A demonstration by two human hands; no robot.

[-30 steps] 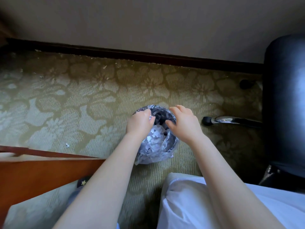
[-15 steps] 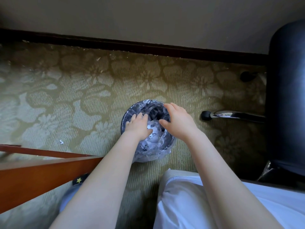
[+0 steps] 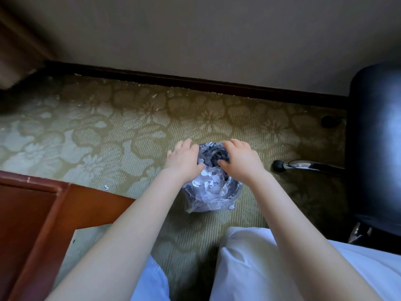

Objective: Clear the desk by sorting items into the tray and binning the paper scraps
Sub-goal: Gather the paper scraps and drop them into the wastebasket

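Note:
A small dark bin (image 3: 235,192) lined with a clear plastic bag stands on the carpet, and white paper scraps (image 3: 209,183) fill its inside. My left hand (image 3: 183,158) hovers over the bin's left rim with fingers spread and straight, holding nothing. Over the right rim, my right hand (image 3: 240,159) has its fingers extended and its thumb pointing into the opening. No scrap shows in either hand. A single paper scrap (image 3: 106,187) lies on the carpet left of the bin, and another (image 3: 231,207) sits by the bin's base.
The wooden desk corner (image 3: 43,213) juts in at lower left. A black office chair (image 3: 373,144) stands at the right, with a chrome leg and castor (image 3: 303,165) reaching toward the bin. A dark skirting board (image 3: 195,82) runs along the wall. My white-clad legs (image 3: 260,268) fill the bottom.
Both hands opened over the bin; the left went from curled to spread and slid to the left rim. The view tilted down, showing more of the desk.

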